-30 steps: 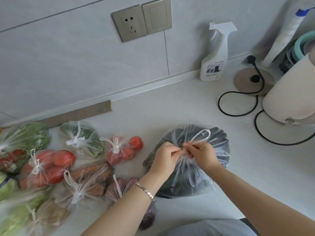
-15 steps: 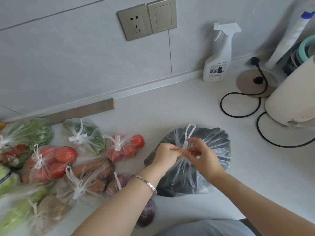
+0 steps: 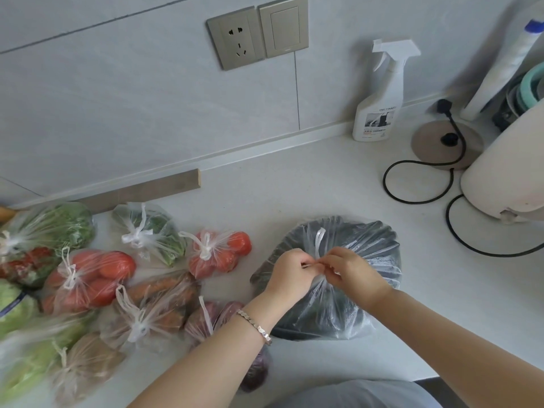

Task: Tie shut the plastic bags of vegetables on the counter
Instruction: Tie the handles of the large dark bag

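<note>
- I see the clear plastic bag of dark vegetables (image 3: 368,260) just right of the frame's centre, sitting on the pale stone counter (image 3: 294,195).
- My view has the left hand (image 3: 290,273) at the bag's gathered neck, fingers curled and pinching the bunched plastic.
- The right hand (image 3: 351,273) meets it fingertip to fingertip, its fingers also curled tight and pinching the same bunch of plastic.
- A white twisted bag handle (image 3: 318,240) stands up just behind the two sets of fingertips.
- I cannot tell whether a knot is already formed under the fingers.
- A silver link bracelet (image 3: 254,326) sits on the left wrist.
- At the left of the frame lie knotted bags: a small bag of red tomatoes (image 3: 219,253), a bag of green vegetables (image 3: 150,234), a larger bag of tomatoes (image 3: 88,278), a bag of orange carrots (image 3: 159,301) and a bag of leafy greens (image 3: 50,228).
- A bag of purple vegetables (image 3: 217,316) lies partly under the left forearm, and a bag of brown produce (image 3: 85,366) is at lower left.
- At upper right a white spray bottle (image 3: 379,98) stands against the wall, with a looped black power cord (image 3: 418,198) and a cream rounded appliance (image 3: 506,178) beside it.
- A grey wall socket (image 3: 235,38) and a grey switch plate (image 3: 284,26) sit at top centre.
</note>
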{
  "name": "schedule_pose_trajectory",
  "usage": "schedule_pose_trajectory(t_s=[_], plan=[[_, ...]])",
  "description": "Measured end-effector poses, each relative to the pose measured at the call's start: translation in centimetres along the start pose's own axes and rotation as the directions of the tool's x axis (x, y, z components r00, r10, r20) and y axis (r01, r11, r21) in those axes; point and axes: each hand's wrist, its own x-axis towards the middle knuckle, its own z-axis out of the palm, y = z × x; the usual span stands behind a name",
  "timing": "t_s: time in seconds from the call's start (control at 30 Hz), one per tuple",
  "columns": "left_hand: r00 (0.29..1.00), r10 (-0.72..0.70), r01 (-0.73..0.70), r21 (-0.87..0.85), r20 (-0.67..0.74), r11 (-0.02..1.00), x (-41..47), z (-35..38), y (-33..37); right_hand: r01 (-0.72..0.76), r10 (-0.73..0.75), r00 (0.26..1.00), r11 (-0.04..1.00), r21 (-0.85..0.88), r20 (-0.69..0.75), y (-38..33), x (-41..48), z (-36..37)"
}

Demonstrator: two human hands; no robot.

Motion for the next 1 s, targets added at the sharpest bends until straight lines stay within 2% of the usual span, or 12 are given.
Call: schedule_pose_trajectory(t_s=[0.13,0.3,0.5,0.6,0.7,0.77,0.8,0.83,0.87,0.93,1.0], plan=[[0.997,0.037,-0.039,-0.028,-0.071,0.999,-0.4,-0.1,-0.1,-0.154,0.159,0.987,0.979,0.135,-0.023,-0.4,0.2,-0.2],[0.998,0.031,-0.035,-0.065,-0.063,0.997,-0.3,-0.4,0.0,-0.162,0.184,0.979,0.962,0.22,-0.082,-0.6,0.0,-1.0],[0.992,0.068,-0.074,-0.063,-0.104,0.995,-0.2,-0.5,0.1,-0.332,0.372,0.927,0.871,0.362,-0.043,-1.3,0.3,-1.8],[0.988,0.094,-0.102,-0.06,-0.123,0.993,-0.4,-0.3,-0.2,-0.39,0.383,0.915,0.765,0.512,0.124,-1.0,0.7,-2.7],[0.989,0.096,-0.107,-0.098,-0.117,0.989,-0.4,-0.2,-0.3,-0.517,0.356,0.856,0.591,0.619,0.374,-0.2,1.3,-3.9],[0.994,0.07,-0.081,-0.138,-0.088,0.987,-0.2,-0.2,-0.3,-0.59,0.341,0.807,0.444,0.674,0.482,0.4,1.3,-4.3],[0.997,0.033,-0.043,-0.159,-0.063,0.986,-0.2,-0.1,-0.2,-0.603,0.318,0.798,0.409,0.685,0.513,0.5,1.2,-4.3],[1.0,-0.015,0.01,-0.197,-0.024,0.98,-0.2,0.0,0.0,-0.597,0.299,0.802,0.429,0.678,0.516,0.3,1.1,-4.1],[0.997,-0.071,0.075,-0.254,0.027,0.964,-0.1,0.1,0.0,-0.552,0.294,0.832,0.522,0.65,0.47,0.3,0.8,-3.7],[0.967,-0.205,0.249,-0.397,0.15,0.884,-0.2,0.1,0.4,-0.358,0.28,0.933,0.778,0.516,0.225,0.1,0.2,-2.5],[0.935,-0.278,0.351,-0.448,0.221,0.822,0.1,-0.1,0.5,-0.096,0.108,0.994,0.964,0.248,-0.032,0.2,0.0,-1.7]])
